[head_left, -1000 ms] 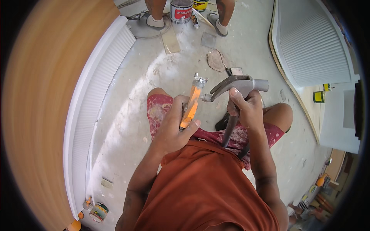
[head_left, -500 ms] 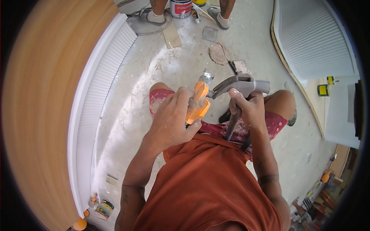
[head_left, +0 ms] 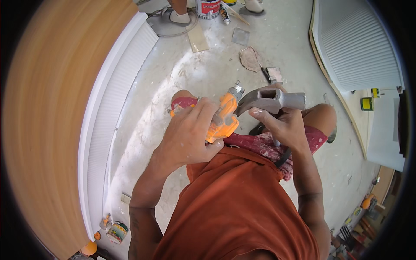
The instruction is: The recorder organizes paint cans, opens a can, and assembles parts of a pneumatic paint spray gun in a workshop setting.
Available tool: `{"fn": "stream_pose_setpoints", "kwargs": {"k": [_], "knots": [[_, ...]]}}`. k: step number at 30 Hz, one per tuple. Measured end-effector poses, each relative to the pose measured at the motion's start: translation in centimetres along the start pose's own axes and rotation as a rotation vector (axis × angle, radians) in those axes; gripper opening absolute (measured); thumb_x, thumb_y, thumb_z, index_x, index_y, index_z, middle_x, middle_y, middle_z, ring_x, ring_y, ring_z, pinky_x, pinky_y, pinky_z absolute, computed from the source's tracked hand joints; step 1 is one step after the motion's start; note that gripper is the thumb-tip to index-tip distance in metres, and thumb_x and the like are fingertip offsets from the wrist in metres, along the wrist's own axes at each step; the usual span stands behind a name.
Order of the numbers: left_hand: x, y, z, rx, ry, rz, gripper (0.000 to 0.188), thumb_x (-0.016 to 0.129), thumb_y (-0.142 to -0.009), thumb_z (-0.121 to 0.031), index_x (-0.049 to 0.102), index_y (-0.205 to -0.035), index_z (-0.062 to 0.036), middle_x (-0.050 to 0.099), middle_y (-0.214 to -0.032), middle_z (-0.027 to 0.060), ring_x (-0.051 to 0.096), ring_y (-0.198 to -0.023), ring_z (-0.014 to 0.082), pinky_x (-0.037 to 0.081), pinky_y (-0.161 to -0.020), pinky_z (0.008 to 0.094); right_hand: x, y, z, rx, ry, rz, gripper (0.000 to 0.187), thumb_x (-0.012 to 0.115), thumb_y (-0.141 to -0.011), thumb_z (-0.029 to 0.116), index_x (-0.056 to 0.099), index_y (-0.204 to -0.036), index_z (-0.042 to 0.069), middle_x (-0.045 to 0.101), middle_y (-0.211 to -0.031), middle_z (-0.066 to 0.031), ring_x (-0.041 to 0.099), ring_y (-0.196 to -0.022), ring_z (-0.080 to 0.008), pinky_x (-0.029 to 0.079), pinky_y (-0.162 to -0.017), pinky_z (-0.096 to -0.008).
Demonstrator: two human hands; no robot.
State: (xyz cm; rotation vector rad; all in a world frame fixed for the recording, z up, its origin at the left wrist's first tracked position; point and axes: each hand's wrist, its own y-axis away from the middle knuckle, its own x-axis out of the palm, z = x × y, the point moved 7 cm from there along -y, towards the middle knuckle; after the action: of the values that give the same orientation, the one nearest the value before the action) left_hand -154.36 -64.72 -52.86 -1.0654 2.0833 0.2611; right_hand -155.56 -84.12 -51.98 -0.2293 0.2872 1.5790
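My left hand (head_left: 189,130) is closed around an orange hand tool (head_left: 227,106) with a silver metal end pointing up and away; its exact kind I cannot make out. A small orange and metal part shows past the hand's outer side. My right hand (head_left: 286,125) grips a grey claw hammer (head_left: 271,99) close under its head, thumb along the side. The hammer's claw points left and comes up to the orange tool's side; whether they touch I cannot tell. Most of the hammer's handle is hidden by my hand and lap.
On the left runs a wooden top (head_left: 47,117) above a white ribbed panel (head_left: 104,117). A curved white ribbed piece (head_left: 359,52) stands right. Ahead lie a paint can (head_left: 208,9), flat plates (head_left: 240,36) and another person's foot (head_left: 179,17). A can (head_left: 117,232) sits lower left.
The hammer's head has turned, showing its eye, and its claw sits lower against the orange tool. The orange tool has tilted right. The other person's right-side foot has moved farther away.
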Motion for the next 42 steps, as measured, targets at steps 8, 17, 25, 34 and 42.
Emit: {"fn": "stream_pose_setpoints", "kwargs": {"k": [8, 17, 25, 34, 42], "knots": [[1.1, -0.2, 0.5, -0.025, -0.013, -0.004, 0.054, 0.076, -0.066, -0.017, 0.049, -0.109, -0.0007, 0.053, -0.103, 0.0177, 0.059, -0.083, 0.0384, 0.047, -0.070, 0.0469, 0.3, -0.8, 0.8, -0.126, 0.216, 0.111, 0.037, 0.080, -0.083, 0.020, 0.064, -0.110, 0.002, 0.069, -0.092, -0.0076, 0.065, -0.080, -0.0125, 0.052, -0.072, -0.0286], [2.2, -5.0, 0.6, 0.027, 0.089, -0.038, 0.044, 0.071, -0.068, -0.013, 0.051, -0.107, -0.0035, 0.058, -0.091, 0.0148, 0.062, -0.082, 0.0363, 0.048, -0.069, 0.0444, -3.4, -3.4, 0.9, -0.227, 0.254, 0.075, 0.034, 0.080, -0.082, 0.021, 0.063, -0.105, 0.003, 0.072, -0.092, -0.0102, 0.066, -0.076, -0.0193, 0.051, -0.066, -0.0307], [0.9, -10.4, -1.1, 0.037, 0.043, -0.043, 0.030, 0.066, -0.071, -0.009, 0.057, -0.099, 0.0001, 0.061, -0.082, 0.0201, 0.062, -0.075, 0.0382, 0.049, -0.071, 0.0395, -6.8, -5.5, -0.7, -0.142, 0.231, -0.055, 0.038, 0.077, -0.083, 0.035, 0.072, -0.103, 0.003, 0.070, -0.079, -0.0108, 0.064, -0.071, -0.0201, 0.049, -0.065, -0.0337], [-0.4, -13.1, -1.6, 0.037, 0.068, -0.072, 0.031, 0.065, -0.075, -0.014, 0.060, -0.102, 0.0006, 0.061, -0.076, 0.0163, 0.057, -0.064, 0.0259, 0.046, -0.064, 0.0342, -7.9, -5.9, 1.5, -0.360, 0.231, -0.152, 0.025, 0.074, -0.087, 0.019, 0.069, -0.105, 0.003, 0.066, -0.078, -0.0075, 0.060, -0.067, -0.0155, 0.048, -0.064, -0.0307], [-0.9, -12.6, -0.2, -0.017, 0.229, -0.088, 0.030, 0.063, -0.081, -0.016, 0.059, -0.106, 0.0019, 0.064, -0.078, 0.0131, 0.061, -0.068, 0.0221, 0.048, -0.065, 0.0342, -8.0, -5.2, 2.2, -0.338, 0.274, -0.199, 0.021, 0.072, -0.088, 0.016, 0.063, -0.100, 0.002, 0.063, -0.074, -0.0041, 0.058, -0.064, -0.0128, 0.046, -0.059, -0.0285]]}}
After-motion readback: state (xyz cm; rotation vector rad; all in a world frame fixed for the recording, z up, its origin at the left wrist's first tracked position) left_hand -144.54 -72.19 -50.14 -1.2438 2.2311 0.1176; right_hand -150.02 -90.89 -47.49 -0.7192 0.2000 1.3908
